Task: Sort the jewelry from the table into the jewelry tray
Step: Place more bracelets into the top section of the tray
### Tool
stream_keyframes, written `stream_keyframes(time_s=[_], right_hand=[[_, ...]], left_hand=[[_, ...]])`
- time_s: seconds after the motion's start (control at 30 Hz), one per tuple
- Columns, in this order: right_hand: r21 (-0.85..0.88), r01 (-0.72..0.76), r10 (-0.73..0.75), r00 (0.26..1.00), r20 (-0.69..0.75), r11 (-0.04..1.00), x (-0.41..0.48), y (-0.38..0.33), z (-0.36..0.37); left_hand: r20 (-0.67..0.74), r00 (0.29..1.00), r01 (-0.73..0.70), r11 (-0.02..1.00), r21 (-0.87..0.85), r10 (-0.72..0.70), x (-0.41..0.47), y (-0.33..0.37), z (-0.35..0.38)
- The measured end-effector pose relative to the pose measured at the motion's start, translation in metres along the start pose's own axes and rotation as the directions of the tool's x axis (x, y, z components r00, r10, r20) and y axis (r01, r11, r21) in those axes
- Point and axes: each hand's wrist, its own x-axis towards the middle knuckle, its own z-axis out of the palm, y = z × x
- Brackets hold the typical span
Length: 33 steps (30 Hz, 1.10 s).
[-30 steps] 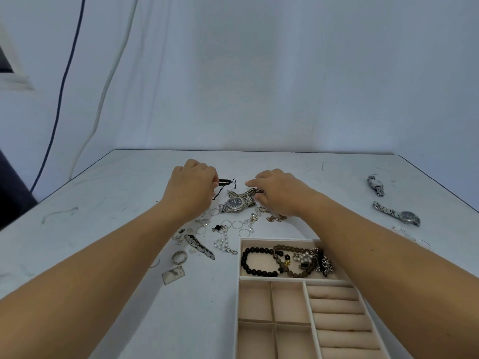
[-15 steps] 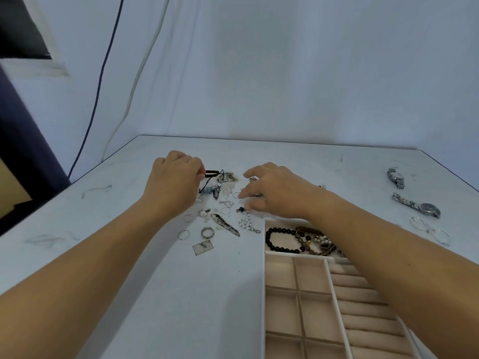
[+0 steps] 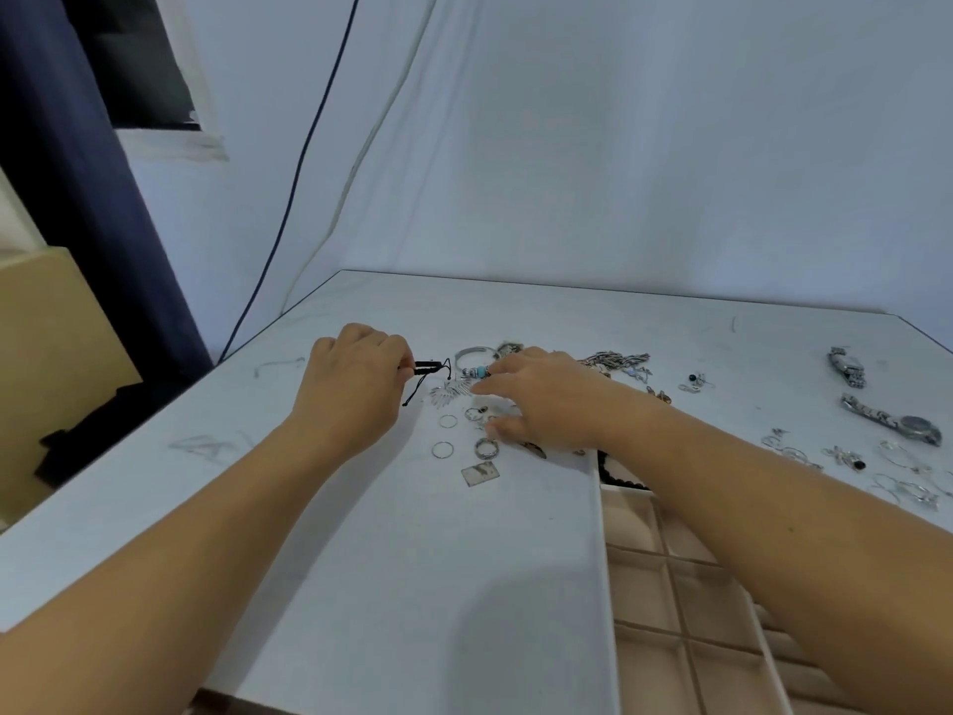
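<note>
No text, label, brand or number can be read anywhere.

White draped backdrop (image 3: 619, 147), dark blue curtain (image 3: 77, 209), perhaps a dark window (image 3: 136, 59) upper left

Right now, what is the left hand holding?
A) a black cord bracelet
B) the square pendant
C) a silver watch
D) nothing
A: the left hand has its fingers curled round one end of the black cord bracelet, and the bracelet's thin tails trail out past the fingertips.
</note>
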Motion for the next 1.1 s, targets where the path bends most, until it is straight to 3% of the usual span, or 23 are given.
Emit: stream_keyframes(time_s=[0.27,0.43,0.7,1.1], right_hand=[[-0.042,-0.106,0.1,0.988,-0.117,0.994,0.035,0.014,0.009],[0.048,-0.151,0.156,0.982,-0.107,0.987,0.058,0.019,0.016],[0.048,-0.114,0.118,0.988,-0.098,0.992,0.067,0.018,0.016],[-0.05,-0.065,0.047,0.955,-0.292,0.997,0.034,0.028,-0.002]], left_hand=[[-0.023,0.999,-0.025,0.999,0.034,0.026,0.0,-0.006,0.005],[-0.035,0.999,-0.015,0.999,0.037,0.016,0.005,-0.01,0.012],[-0.024,1.0,-0.009,0.999,0.038,0.01,0.014,-0.015,0.025],[-0.047,0.999,-0.009,1.0,0.03,0.01,0.017,0.005,0.01]])
